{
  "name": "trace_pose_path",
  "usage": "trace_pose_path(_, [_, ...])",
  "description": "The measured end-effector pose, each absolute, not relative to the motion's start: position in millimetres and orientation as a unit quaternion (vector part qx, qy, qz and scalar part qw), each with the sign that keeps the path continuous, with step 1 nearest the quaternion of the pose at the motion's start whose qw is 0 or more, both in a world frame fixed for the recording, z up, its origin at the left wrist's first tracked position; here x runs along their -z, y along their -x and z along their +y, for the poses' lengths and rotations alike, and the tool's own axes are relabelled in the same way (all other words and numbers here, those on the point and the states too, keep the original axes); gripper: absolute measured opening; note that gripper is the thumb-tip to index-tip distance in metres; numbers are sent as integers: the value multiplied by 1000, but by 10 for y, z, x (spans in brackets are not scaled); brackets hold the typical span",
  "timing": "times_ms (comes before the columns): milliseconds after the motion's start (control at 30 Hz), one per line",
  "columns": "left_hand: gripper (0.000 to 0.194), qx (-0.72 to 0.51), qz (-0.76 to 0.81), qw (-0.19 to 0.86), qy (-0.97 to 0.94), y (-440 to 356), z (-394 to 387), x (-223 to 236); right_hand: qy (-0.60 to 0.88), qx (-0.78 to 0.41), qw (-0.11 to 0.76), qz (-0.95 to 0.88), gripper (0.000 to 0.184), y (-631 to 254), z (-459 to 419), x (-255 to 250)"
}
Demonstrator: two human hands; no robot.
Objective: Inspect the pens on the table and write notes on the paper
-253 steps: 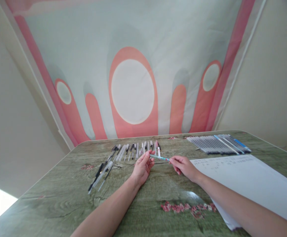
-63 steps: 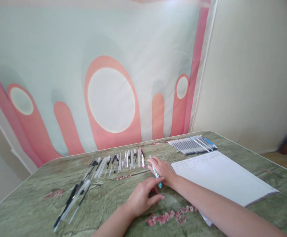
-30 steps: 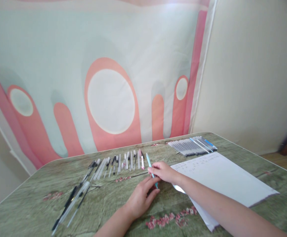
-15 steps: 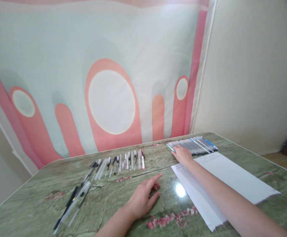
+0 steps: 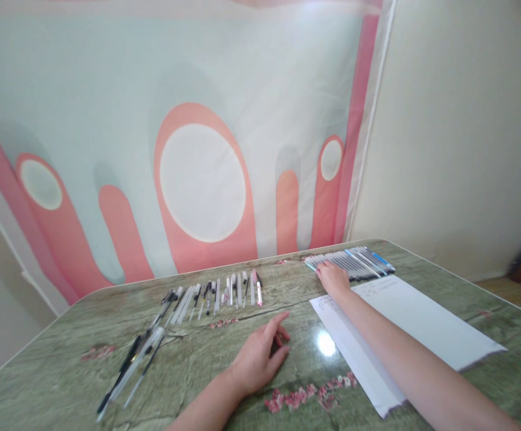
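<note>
At the far right of the table, my right hand (image 5: 334, 279) is at the left end of a tight row of pens (image 5: 350, 264), palm down. Its fingers are bent together against a pale blue-green pen (image 5: 310, 266); whether they grip it is hidden. My left hand (image 5: 260, 354) rests on the table near the front middle, fingers apart and index finger stretched out, holding nothing. Under my right forearm lies a white sheet of paper (image 5: 426, 323) with small writing near its far edge.
Left of the middle lies a looser row of pens, caps and clear barrels (image 5: 218, 294). Black pens and refills (image 5: 130, 365) lie scattered at the left. The table (image 5: 188, 389) has a wood-grain top with printed pink flowers; a patterned cloth (image 5: 264, 90) hangs behind it.
My right hand has shifted slightly to the right along the end of the pen row, showing more of the pale pen. My left hand has stayed in place.
</note>
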State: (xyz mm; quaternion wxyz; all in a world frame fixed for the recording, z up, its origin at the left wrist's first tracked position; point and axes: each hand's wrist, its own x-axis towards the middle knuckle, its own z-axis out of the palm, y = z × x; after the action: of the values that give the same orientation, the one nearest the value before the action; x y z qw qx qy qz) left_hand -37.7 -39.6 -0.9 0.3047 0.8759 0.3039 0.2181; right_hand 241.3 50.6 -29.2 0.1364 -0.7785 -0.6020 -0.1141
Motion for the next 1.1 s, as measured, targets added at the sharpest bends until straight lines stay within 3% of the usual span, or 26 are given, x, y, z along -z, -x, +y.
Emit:
trace_pose_path(467, [48,-232,296,305,-875,400,-419,5,772,154,151,-598,21,-2455,474,347])
trace_pose_path(667, [28,-315,308,402,-803,414,-354,92,738,171,203,-621,22,-2387,402,291])
trace_pose_path(900, [19,-488,377,453,-644,498,-46,326,673,-2,235,-701,20,-1956,348,92])
trace_pose_path(1100, [19,-504,414,462,-600,541,38,347,615,-121,230,-744,21,-1324,423,55])
